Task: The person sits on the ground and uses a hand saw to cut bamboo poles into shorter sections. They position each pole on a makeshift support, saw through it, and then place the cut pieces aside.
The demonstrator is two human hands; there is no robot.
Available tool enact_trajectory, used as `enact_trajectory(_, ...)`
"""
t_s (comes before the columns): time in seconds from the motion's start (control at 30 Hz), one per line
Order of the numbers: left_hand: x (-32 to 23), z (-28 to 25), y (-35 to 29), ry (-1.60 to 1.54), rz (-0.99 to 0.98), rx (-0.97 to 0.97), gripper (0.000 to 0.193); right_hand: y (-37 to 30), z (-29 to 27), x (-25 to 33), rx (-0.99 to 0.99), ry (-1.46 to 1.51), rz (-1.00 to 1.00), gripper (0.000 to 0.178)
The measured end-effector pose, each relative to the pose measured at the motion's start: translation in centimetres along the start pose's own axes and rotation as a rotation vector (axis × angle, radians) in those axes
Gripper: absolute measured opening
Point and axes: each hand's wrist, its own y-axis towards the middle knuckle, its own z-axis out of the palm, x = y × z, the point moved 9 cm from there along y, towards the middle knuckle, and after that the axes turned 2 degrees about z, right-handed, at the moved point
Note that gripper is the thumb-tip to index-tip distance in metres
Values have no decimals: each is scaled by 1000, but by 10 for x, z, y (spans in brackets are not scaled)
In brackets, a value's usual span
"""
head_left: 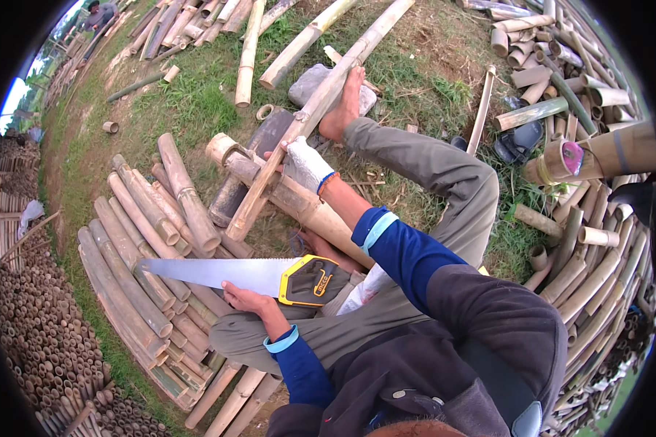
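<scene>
My right hand (306,164), in a white knitted glove, is closed round a long bamboo pole (328,91), with fingertips showing at its far side. The pole slants from the upper middle down to the left, across a thicker bamboo log (288,193). My bare left hand (249,298) is closed on the lower edge of a handsaw (211,271), thumb against the blade. The saw lies level above my bent leg, its toothed edge upward and its black-and-yellow handle (310,280) to the right. My bare foot (345,105) is beside the pole.
Cut bamboo lengths (135,269) are piled at the left, with another heap (598,269) at the right. A grey stone (317,84) lies under the pole. Sandals (521,138) and a thick upright-cut bamboo (598,154) are at the right. Another person (102,14) is far off.
</scene>
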Motion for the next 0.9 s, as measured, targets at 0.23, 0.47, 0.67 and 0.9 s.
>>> enact_trajectory(0.23,-4,18,-7,-18,-14,-7,51,13,-5,7,-2,11,-27,15)
enact_trajectory(0.47,-2,15,-4,1,5,-12,52,15,-7,5,-23,39,-17,16)
enact_trajectory(0.67,4,14,-4,-5,-16,-17,52,9,-2,8,-48,35,-9,19)
enact_trajectory(0.9,19,7,8,0,7,-18,53,16,-8,14,-65,41,6,19)
